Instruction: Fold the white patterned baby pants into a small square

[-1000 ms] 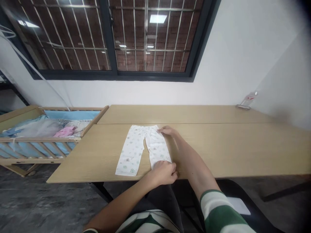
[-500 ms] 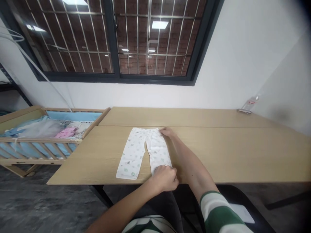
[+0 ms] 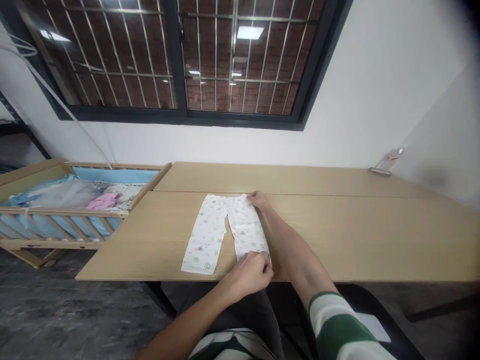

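Closest to me, my left hand [image 3: 251,272] is at the bottom of one leg of the pants [image 3: 210,235], the leg on my right. Its fingers are curled in with hardly any gap, and they seem to pinch the hem, though my knuckles hide the cloth there. My right hand [image 3: 258,200] reaches farther, to the waistband's right corner; thumb and fingertips look closed on the edge, lightly I'd judge.

The pants lie on the table [image 3: 356,230], near its front edge, waistband away from me. I'd call the spreading out done: both legs are straight and apart, the print shows, and the far leg's hem is uncovered. No fold is made; the leg I hold lies beside the other, not over it, so any folding remains undone.

Beyond, on my left, stands a cot [image 3: 52,245] with cloths inside; a clear bottle [image 3: 388,162] lies at the table's back right, below the wall [image 3: 375,85].
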A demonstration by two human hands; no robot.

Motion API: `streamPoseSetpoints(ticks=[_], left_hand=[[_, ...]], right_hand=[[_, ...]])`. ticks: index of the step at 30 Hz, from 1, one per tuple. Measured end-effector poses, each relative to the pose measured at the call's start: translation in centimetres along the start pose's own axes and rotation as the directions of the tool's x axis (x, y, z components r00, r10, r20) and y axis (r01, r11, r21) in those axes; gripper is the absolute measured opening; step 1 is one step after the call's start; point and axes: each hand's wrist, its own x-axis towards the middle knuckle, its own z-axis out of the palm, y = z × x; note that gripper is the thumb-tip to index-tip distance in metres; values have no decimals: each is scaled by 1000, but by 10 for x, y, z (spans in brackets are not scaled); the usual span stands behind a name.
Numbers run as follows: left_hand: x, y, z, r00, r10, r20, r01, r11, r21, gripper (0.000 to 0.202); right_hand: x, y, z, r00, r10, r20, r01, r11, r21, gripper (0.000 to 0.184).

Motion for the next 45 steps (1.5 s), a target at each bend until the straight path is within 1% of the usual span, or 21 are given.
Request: streamPoseSetpoints(ticks=[1,2,4,5,6,8,10,11,14,16,18,21,23,24,26,29,33,38,41,43,45], left_hand=[[-3,-3,-1,999,-25,-38,19,990,-142,21],[-7,-6,-2,995,-66,-77,39,950,-311,20],[-17,-13,-5,974,-177,-141,52,782,-621,18],[-23,-17,-7,961,-223,-165,38,696,-717,20],[-30,-20,-10,947,-259,-189,14,622,-783,22],[-45,-29,-17,921,-313,-231,-34,528,-848,28],[-62,-38,-27,894,-365,-259,-48,497,-867,33],[-69,-44,-32,877,-394,-275,-45,503,-863,34],[-90,-61,-43,803,-480,-353,-3,590,-808,33],[-102,-73,-47,754,-523,-397,61,659,-750,32],[-110,-84,-49,719,-553,-421,143,710,-690,30],[-120,-96,-49,661,-597,-454,319,772,-550,25],[-124,-100,-49,624,-621,-475,471,783,-406,23],[-126,-101,-50,613,-627,-481,534,777,-332,22],[-128,-102,-51,611,-631,-478,618,758,-211,21],[-131,-104,-53,612,-643,-461,681,725,-105,18],[-134,-108,-54,605,-648,-463,725,689,-16,16],[-134,-110,-55,609,-648,-458,755,650,84,16],[-134,-111,-55,595,-648,-475,783,601,161,19],[-136,-112,-55,601,-605,-522,780,587,216,21],[-138,-112,-53,625,-498,-601,746,609,270,21]], right_hand=[[0,-5,1,1000,-16,-16,16,999,28,4],[0,-10,2,999,-31,-29,33,998,56,4],[2,-23,7,997,-60,-48,64,992,106,6],[4,-31,11,996,-72,-52,78,989,127,8],[6,-38,15,995,-83,-54,90,985,146,11],[8,-54,28,993,-105,-52,113,978,177,15],[8,-68,44,991,-127,-46,134,972,193,18],[7,-74,53,989,-138,-42,144,970,195,19],[1,-90,84,985,-170,-29,173,969,176,18],[-5,-97,104,981,-192,-18,192,970,146,17],[-12,-102,123,977,-211,-1,210,972,106,15],[-20,-105,148,973,-229,41,227,973,39,15],[-24,-103,160,971,-229,69,230,973,-8,16],[-25,-102,165,971,-226,78,229,973,-31,16],[-27,-99,173,973,-214,90,221,972,-74,17],[-27,-95,181,975,-198,101,210,970,-124,19],[-27,-95,187,977,-189,101,204,964,-169,23],[-30,-99,190,981,-173,91,189,957,-220,24],[-34,-103,188,976,-186,113,208,950,-231,24],[-37,-106,184,967,-214,140,242,945,-223,26],[-43,-109,176,954,-248,171,280,938,-204,32]])
